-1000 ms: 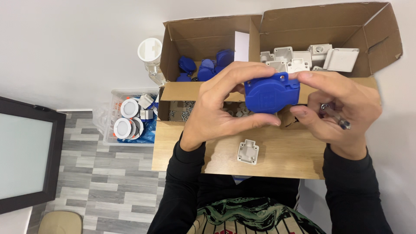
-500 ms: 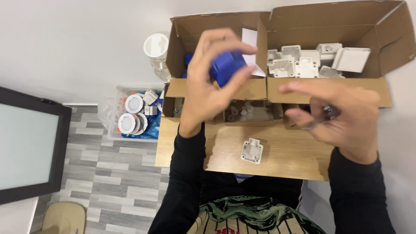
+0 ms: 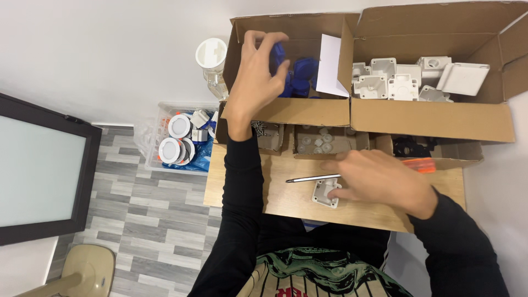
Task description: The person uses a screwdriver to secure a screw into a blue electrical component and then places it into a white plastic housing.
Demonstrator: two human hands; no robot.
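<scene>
head view: the left hand [image 3: 257,77] reaches into the left cardboard box [image 3: 286,113], fingers curled around a blue cap [image 3: 279,55] held just above the other blue caps [image 3: 301,74] lying inside. the right hand [image 3: 379,179] lies low over the wooden table [image 3: 286,195], fingers spread and loosely bent, fingertips touching a small white housing [image 3: 324,192] that rests flat on the wood. a screwdriver [image 3: 313,177] with an orange handle lies just beside that housing, partly under the right hand. the right cardboard box [image 3: 434,118] holds white housings [image 3: 396,82]
</scene>
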